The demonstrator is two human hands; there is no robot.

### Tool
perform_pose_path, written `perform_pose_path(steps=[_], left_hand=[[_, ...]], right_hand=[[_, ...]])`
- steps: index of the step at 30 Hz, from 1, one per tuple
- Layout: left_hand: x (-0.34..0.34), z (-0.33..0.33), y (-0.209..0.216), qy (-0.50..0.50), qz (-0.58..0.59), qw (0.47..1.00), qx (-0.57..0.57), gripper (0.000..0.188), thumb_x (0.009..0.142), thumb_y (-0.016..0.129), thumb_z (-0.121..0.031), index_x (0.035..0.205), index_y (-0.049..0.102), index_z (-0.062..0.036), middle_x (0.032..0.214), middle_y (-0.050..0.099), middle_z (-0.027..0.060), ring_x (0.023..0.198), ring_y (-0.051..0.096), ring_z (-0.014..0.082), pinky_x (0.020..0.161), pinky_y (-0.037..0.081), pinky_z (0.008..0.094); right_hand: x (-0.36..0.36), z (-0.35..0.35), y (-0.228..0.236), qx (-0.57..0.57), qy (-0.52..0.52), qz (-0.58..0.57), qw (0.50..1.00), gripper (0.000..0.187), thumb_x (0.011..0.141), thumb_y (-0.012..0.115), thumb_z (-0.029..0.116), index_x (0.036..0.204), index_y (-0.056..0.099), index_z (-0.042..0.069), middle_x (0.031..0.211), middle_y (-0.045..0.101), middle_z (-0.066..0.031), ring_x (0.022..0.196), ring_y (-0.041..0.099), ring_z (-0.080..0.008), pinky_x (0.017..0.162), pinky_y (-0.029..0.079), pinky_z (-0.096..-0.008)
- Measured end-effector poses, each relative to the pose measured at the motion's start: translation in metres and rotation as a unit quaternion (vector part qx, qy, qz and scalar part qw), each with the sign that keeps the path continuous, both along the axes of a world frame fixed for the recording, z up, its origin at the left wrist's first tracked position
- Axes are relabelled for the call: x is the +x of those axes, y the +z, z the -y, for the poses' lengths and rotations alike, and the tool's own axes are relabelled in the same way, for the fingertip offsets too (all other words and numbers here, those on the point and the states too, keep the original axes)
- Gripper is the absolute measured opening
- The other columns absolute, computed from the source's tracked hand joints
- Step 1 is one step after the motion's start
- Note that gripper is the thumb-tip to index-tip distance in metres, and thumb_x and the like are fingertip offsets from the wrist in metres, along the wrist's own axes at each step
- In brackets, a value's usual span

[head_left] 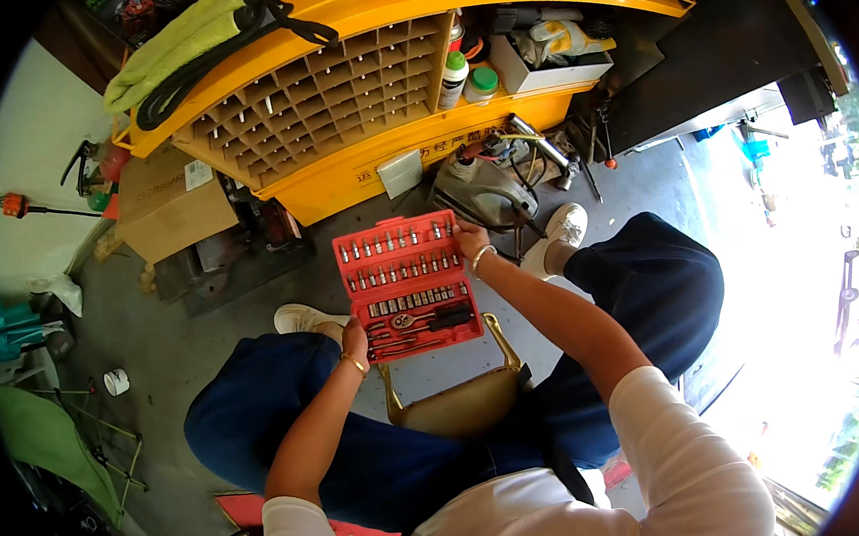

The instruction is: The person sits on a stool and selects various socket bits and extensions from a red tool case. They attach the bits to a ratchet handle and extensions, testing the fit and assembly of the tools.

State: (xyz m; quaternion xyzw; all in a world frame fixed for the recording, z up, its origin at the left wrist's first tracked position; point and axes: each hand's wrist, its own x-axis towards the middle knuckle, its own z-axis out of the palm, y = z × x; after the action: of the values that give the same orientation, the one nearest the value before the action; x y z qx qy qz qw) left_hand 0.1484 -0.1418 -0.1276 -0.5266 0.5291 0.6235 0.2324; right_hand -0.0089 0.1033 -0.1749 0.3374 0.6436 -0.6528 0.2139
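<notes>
An open red socket set case [408, 312] is between my knees, both halves facing up. Two rows of bits line its raised lid. Its lower half holds a row of sockets [418, 301], a ratchet [403, 321], a black-handled driver [450, 315] and slim bars. My left hand [354, 341] grips the left edge of the lower half. At the lid's right edge, my right hand [469, 238] has its fingers closed on the rim. The fingertips of both hands are partly hidden by the case.
A low stool [454, 406] stands between my legs. Ahead is a yellow workbench [325, 204] with a cardboard pigeonhole rack [323, 96]. A greasy machine part [484, 192] lies near my right shoe. A cardboard box [171, 206] is at the left, and a white cup [116, 382] lies on the floor.
</notes>
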Motion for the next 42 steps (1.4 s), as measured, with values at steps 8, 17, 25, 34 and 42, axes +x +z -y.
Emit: perform_pose_path(steps=[8,17,25,34,42], left_hand=[[0.011,0.03,-0.097,0.103,-0.002,0.993,0.05,0.038,0.095,0.033,-0.046,0.092,0.056,-0.0152,0.078,0.061,0.002,0.065,0.063,0.019,0.056,0.054,0.0387],[0.001,0.034,-0.136,0.117,0.031,0.993,-0.004,0.036,0.096,0.037,-0.039,0.092,0.058,-0.0098,0.066,0.049,0.0,0.062,0.052,0.0129,0.059,0.047,0.0319],[0.0,0.051,-0.17,0.098,-0.022,0.995,0.0,0.034,0.095,0.038,-0.038,0.086,0.053,-0.0091,0.069,0.054,0.0036,0.062,0.061,0.0192,0.053,0.052,0.0347],[-0.019,0.047,-0.166,0.082,-0.023,0.996,0.017,0.029,0.094,0.037,-0.034,0.091,0.053,-0.0103,0.073,0.055,0.0041,0.062,0.065,0.022,0.05,0.053,0.0349],[-0.013,0.062,-0.187,0.025,-0.016,0.999,-0.025,0.019,0.093,0.038,-0.024,0.097,0.052,-0.0114,0.076,0.051,0.0027,0.069,0.057,0.0168,0.062,0.052,0.0348]], right_hand=[[-0.027,0.042,-0.057,0.058,0.074,-0.04,0.995,0.029,0.088,0.059,0.02,0.11,0.063,0.001,0.099,0.067,-0.0083,0.088,0.059,-0.0126,0.08,0.044,-0.0266],[-0.038,0.052,-0.11,0.02,0.093,-0.042,0.995,0.031,0.09,0.058,0.018,0.116,0.06,0.002,0.105,0.064,-0.0029,0.091,0.057,-0.0113,0.08,0.044,-0.0255],[-0.042,0.063,-0.165,-0.016,0.044,-0.048,0.998,0.026,0.089,0.057,0.016,0.111,0.063,0.004,0.099,0.067,-0.004,0.086,0.058,-0.0124,0.078,0.045,-0.0272],[-0.047,0.065,-0.17,-0.043,-0.012,-0.008,0.999,0.026,0.088,0.058,0.015,0.11,0.063,0.002,0.096,0.066,-0.0036,0.083,0.057,-0.0109,0.077,0.045,-0.0254],[-0.051,0.072,-0.19,-0.026,0.008,-0.023,0.999,0.024,0.086,0.062,0.015,0.105,0.064,0.001,0.087,0.065,-0.0032,0.077,0.057,-0.011,0.073,0.046,-0.0262]])
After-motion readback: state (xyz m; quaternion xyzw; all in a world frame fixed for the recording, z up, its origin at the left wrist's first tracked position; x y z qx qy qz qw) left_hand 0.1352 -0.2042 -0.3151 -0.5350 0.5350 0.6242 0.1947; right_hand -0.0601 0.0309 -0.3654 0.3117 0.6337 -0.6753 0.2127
